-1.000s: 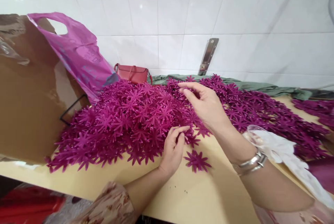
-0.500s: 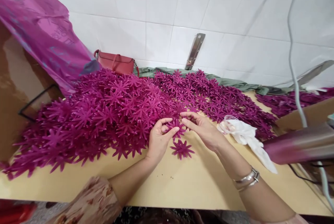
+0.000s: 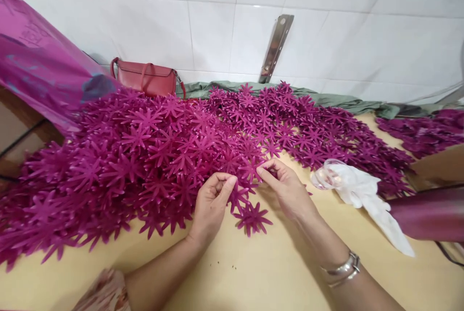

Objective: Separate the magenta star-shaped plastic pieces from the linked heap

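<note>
A big heap of magenta star-shaped flower pieces (image 3: 145, 156) covers the left and back of a yellow table (image 3: 261, 272). My left hand (image 3: 210, 207) rests at the heap's front edge with fingers curled, pinching a flower piece (image 3: 237, 195). Just to its right, my right hand (image 3: 286, 187) pinches a flower piece (image 3: 253, 168) between thumb and forefinger. A small stack of flower pieces (image 3: 253, 218) lies on the table between and below the two hands. A silver bracelet (image 3: 342, 268) circles my right wrist.
A red handbag (image 3: 145, 76) stands against the white tiled wall. A pink plastic bag (image 3: 39, 69) hangs at the left. A crumpled clear and white plastic bag (image 3: 358, 192) lies to the right. A maroon object (image 3: 427, 214) juts in from the right edge. Green cloth (image 3: 340, 103) runs along the back.
My right hand came down from above the heap and met the left hand at the heap's front edge. The camera view tilted down and shifted left.
</note>
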